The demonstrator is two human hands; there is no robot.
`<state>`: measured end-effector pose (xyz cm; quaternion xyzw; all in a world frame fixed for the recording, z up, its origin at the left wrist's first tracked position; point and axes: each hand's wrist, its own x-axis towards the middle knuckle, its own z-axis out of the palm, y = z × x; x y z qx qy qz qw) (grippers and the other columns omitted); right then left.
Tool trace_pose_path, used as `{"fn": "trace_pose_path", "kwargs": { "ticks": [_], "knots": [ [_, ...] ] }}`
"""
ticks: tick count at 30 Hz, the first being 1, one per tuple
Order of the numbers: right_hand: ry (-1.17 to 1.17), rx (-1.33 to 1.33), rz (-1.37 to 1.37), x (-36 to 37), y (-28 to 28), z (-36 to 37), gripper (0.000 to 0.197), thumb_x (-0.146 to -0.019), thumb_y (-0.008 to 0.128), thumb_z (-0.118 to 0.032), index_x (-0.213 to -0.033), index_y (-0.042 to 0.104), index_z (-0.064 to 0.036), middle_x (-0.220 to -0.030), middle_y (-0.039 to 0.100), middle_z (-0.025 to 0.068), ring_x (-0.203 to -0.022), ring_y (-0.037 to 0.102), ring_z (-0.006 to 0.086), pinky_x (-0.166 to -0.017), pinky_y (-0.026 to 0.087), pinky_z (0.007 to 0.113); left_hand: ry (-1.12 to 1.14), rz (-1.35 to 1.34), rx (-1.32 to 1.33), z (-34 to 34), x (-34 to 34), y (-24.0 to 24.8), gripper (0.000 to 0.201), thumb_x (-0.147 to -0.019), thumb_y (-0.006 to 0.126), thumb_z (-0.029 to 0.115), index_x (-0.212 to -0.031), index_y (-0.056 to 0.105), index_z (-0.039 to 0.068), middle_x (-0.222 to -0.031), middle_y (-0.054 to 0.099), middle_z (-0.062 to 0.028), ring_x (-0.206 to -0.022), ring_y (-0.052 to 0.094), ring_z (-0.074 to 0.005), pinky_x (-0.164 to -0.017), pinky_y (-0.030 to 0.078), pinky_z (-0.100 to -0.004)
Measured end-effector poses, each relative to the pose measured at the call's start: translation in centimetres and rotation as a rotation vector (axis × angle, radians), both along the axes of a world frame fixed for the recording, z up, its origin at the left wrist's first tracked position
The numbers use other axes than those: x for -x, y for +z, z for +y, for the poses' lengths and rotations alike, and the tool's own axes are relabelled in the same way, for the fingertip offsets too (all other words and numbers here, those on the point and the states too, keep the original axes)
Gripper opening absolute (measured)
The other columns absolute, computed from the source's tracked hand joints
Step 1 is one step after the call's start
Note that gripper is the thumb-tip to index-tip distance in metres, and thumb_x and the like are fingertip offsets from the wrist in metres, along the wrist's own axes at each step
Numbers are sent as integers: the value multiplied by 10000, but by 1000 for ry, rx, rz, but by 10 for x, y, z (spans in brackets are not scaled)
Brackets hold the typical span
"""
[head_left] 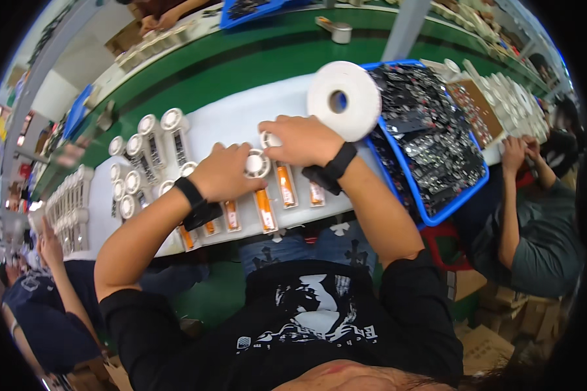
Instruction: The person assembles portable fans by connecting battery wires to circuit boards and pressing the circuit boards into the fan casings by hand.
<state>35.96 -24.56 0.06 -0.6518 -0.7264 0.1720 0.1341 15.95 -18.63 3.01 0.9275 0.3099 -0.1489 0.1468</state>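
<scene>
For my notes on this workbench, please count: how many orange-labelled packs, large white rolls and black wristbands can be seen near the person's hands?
Orange-labelled packs: 6
Large white roll: 1
Black wristbands: 2
Total: 9

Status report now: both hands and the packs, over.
Left hand and right hand both pressing on white-capped orange packs. White tape roll beside right hand. Nothing blocking.
</scene>
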Motion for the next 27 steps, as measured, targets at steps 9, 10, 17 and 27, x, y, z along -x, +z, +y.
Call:
{"fn": "trace_pose_path", "kwargs": {
  "ticks": [9, 10, 17, 27],
  "knots": [
    [-450, -602, -72, -31, 63, -156, 392, -853, 713, -105, -1240, 658, -72, -1159, 666, 149, -1081, 613, 346, -951, 492, 436, -151, -353, -527, -67, 37, 22, 678, -821, 784, 310, -1372, 528, 10, -1308, 605, -200, -1279, 526, -373, -1020, 468, -489],
    [-583, -575, -112, -45, 64, -174, 380, -857, 711, -100, -1230, 659, -56, -1166, 663, 154, -1089, 608, 347, -945, 492, 429, -145, -499, -380, -75, 39, 28, 623, -787, 799, 234, -1321, 570, 11, -1263, 630, -183, -1231, 559, -367, -992, 479, -488],
    [-614, -513, -399, -104, 59, -178, 403, -831, 722, -59, -1228, 660, -39, -1184, 667, 138, -1059, 607, 357, -915, 504, 422, -153, -1207, 255, -126, 35, -33, 177, -748, 694, -28, -923, 713, -11, -844, 713, -133, -741, 673, -311, -724, 527, -394],
    [-270, -407, -552, -150, 78, -156, 168, -801, 751, -31, -954, 687, -10, -999, 665, 129, -952, 632, 336, -849, 511, 406, 80, -1331, 828, -146, 41, -81, 230, -776, 693, -48, -1002, 712, -9, -873, 713, -125, -724, 665, -278, -687, 523, -357]
  ]
}}
